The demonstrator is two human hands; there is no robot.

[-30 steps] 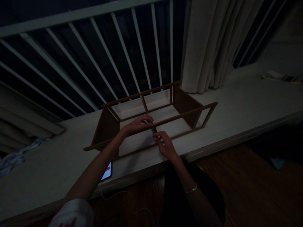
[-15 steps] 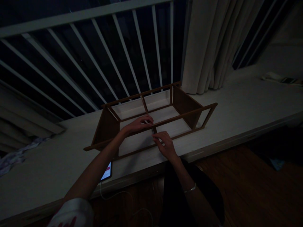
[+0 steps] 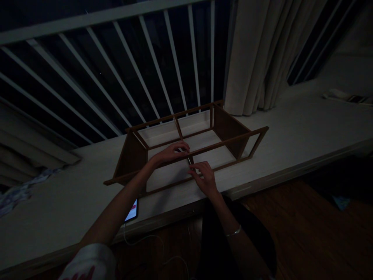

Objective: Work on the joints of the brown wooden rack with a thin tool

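A brown wooden frame (image 3: 227, 126) made of thin bars and two solid end panels lies on a pale ledge (image 3: 291, 128) below a window. My left hand (image 3: 170, 153) curls over the frame's front top bar near its middle. My right hand (image 3: 204, 177) reaches in just below, fingers pinched at a short upright strut (image 3: 189, 160) between the front bars. The dim light hides whether either hand holds a small part.
White window bars (image 3: 151, 66) rise behind the frame and a beige curtain (image 3: 256, 50) hangs to its right. A lit phone (image 3: 131, 212) with a cable lies at the ledge's front edge. Crumpled cloth (image 3: 17, 192) sits far left; a dark wooden floor lies below.
Both hands stay at the frame's middle strut, with only small shifts of the right fingers. The frame has not moved.
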